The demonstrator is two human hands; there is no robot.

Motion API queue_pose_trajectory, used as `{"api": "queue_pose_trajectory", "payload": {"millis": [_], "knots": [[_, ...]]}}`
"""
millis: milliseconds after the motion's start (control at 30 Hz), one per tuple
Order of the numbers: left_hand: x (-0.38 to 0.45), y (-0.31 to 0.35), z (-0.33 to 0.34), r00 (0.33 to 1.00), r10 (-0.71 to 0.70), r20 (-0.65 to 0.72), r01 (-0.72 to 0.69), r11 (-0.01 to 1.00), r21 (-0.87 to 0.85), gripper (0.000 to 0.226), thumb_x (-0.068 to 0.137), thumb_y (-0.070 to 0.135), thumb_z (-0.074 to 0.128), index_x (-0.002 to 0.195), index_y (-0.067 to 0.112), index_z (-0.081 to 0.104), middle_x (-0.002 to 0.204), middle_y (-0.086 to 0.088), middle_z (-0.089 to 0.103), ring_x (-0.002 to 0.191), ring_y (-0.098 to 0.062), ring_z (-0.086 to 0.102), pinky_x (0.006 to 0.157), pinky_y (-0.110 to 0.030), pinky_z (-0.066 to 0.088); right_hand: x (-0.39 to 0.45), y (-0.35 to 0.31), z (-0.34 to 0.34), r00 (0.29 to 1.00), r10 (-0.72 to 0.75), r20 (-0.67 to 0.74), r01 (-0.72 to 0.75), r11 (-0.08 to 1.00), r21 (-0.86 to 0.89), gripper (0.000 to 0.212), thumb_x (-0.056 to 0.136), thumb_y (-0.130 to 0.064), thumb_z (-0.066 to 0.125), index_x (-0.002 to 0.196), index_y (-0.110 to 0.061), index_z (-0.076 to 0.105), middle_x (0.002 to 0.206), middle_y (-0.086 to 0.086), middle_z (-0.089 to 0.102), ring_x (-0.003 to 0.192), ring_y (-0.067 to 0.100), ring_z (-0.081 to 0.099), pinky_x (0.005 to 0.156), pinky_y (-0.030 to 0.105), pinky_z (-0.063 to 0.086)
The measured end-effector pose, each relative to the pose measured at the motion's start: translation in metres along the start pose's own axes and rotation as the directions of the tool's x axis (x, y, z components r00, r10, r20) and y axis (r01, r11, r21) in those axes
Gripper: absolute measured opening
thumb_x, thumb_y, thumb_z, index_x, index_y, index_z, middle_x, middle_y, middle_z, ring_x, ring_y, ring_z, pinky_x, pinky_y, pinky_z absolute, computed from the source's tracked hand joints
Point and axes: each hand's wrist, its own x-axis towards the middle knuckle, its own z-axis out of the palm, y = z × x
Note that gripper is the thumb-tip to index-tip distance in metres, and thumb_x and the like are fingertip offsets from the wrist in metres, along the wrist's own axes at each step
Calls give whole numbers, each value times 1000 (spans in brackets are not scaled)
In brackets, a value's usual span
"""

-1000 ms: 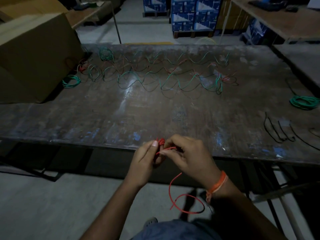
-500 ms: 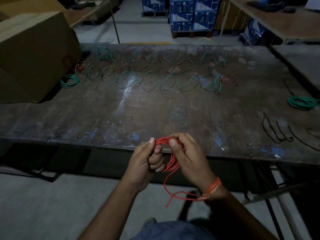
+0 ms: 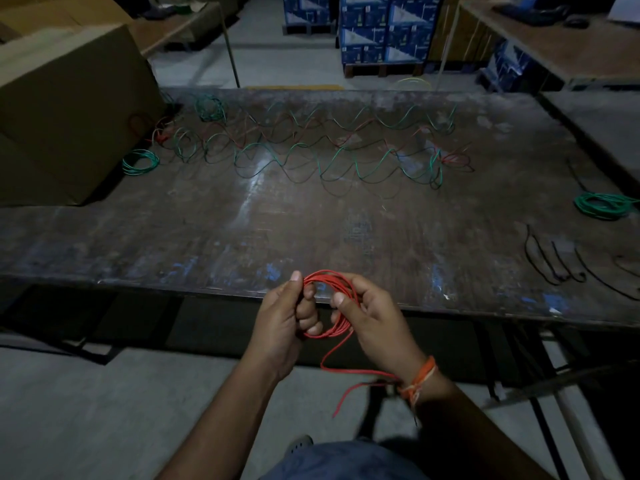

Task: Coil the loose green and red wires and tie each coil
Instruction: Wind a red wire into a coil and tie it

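Observation:
A red wire coil (image 3: pixel 341 299) hangs between my hands just in front of the table's near edge. My left hand (image 3: pixel 284 320) grips its left side, thumb up and fingers curled through the loop. My right hand (image 3: pixel 372 318) holds the right side with thumb and fingers round the strands. The coil's loose red tail (image 3: pixel 349 370) drops below and trails toward my right wrist. Loose green and red wires (image 3: pixel 329 150) lie in wavy rows across the far half of the table.
The worn dark table (image 3: pixel 207 237) carries a green coil (image 3: pixel 140 162) at far left, another green coil (image 3: pixel 604 204) at the right edge, and black ties (image 3: pixel 557 261) at the near right. A big cardboard box (image 3: pixel 65 109) stands on the left. Blue boxes stand behind.
The red coil has grown from a small bunch into a wide loop held between both hands. The hanging tail has shortened and swung toward my right wrist.

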Motion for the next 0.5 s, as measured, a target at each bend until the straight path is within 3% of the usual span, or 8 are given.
{"api": "queue_pose_trajectory", "payload": {"millis": [133, 300, 500], "knots": [[-1, 0, 2, 998, -29, -53, 31, 999, 25, 34, 103, 28, 43, 76, 10, 53, 51, 5, 23, 41, -8, 21, 45, -24, 32, -4, 3, 8, 998, -9, -65, 6, 999, -43, 29, 103, -20, 47, 125, -19, 68, 71, -12, 55, 66, 5, 47, 63, 22, 42], [-4, 8, 2, 980, -171, 106, 175, 984, -37, 31, 97, 28, 41, 79, 8, 56, 49, 6, 26, 41, -9, 27, 54, -29, 42, -3, 0, 8, 996, -19, -87, 10, 995, -96, 26, 107, -22, 44, 118, -18, 67, 75, -22, 61, 64, -3, 51, 63, 15, 39], [-6, 12, -1, 942, -235, 239, 280, 943, -180, 35, 94, 26, 39, 78, 7, 63, 49, 8, 27, 41, -8, 30, 57, -29, 39, 1, -12, 8, 997, 40, -69, -28, 985, 172, 26, 104, -24, 49, 109, -9, 70, 64, -15, 48, 57, 5, 34, 52, 21, 28]]}}
